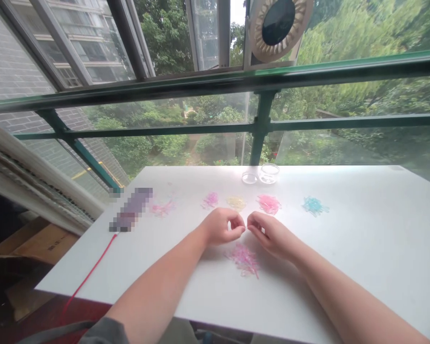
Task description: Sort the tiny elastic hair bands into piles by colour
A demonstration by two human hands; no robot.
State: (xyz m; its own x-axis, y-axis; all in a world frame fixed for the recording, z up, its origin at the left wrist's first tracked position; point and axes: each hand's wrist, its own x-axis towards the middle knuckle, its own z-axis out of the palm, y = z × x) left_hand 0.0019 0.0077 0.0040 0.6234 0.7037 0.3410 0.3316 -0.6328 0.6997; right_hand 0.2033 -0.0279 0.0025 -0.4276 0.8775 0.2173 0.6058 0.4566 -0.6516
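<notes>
White and broad, the surface (pixel 361 248) stood before a green railing (pixel 215 128), with trees outside the glass. Your landmark on it was the near pile (pixel 242 259), a loose scatter of thin pink and violet pieces lying between your forearms.

Just beyond the near pile, your left hand (pixel 220 227) and right hand (pixel 272 232) faced each other, fingertips almost meeting. Each hand had thumb and forefinger pinched together; whether a tiny piece sat in either pinch, you could not tell at that size. Neither hand touched the near pile.

Farther beyond the near pile ran a row: the yellow pile (pixel 235 203) almost straight past it, the purple pile (pixel 210 200) and pale pink pile (pixel 162 208) off to its left, the bright pink pile (pixel 269 204) and blue pile (pixel 316 206) off to its right. Past that row from the near pile stood a clear jar (pixel 269 175) and a shallow clear dish (pixel 249 178).

Such fine fingertip work seemed to call for a light pinch, steady wrists and tips kept in plain sight. Working above the near pile's far edge, you were wise to keep your forearms off its pieces, since a brush could have scattered them.
</notes>
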